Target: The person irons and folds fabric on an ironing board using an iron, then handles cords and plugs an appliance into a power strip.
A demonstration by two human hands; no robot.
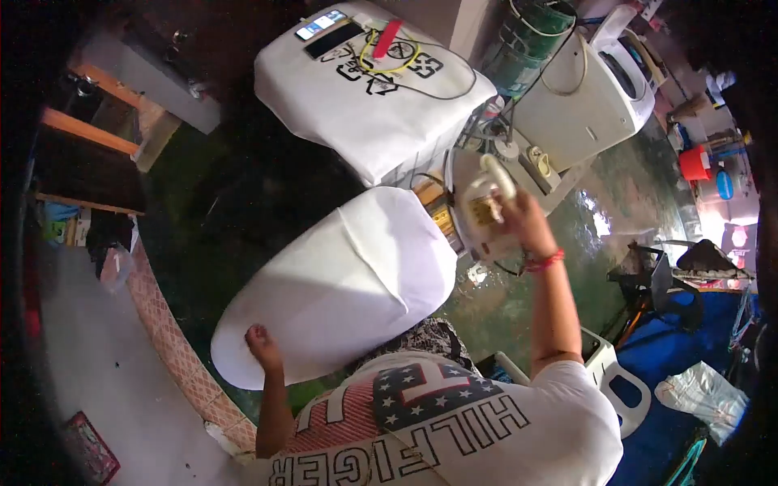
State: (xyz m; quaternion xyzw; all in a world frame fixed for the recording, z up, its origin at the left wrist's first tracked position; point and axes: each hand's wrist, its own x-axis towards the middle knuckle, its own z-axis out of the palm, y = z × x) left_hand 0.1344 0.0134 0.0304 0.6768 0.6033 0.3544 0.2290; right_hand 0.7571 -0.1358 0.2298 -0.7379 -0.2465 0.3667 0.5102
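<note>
My right hand (531,223) is closed around a pale handled object (481,217), too blurred to identify, just off the two o'clock end of the white-covered board (344,283). The board's long axis runs eight to two o'clock, its middle lying at eight from this grip. Nearer is my left hand (262,347), fingers curled over the eight o'clock end; pinching anything, I cannot tell.

Looks like a home — ironing board (324,283), sandals (540,162), plastic chair (604,356).
</note>
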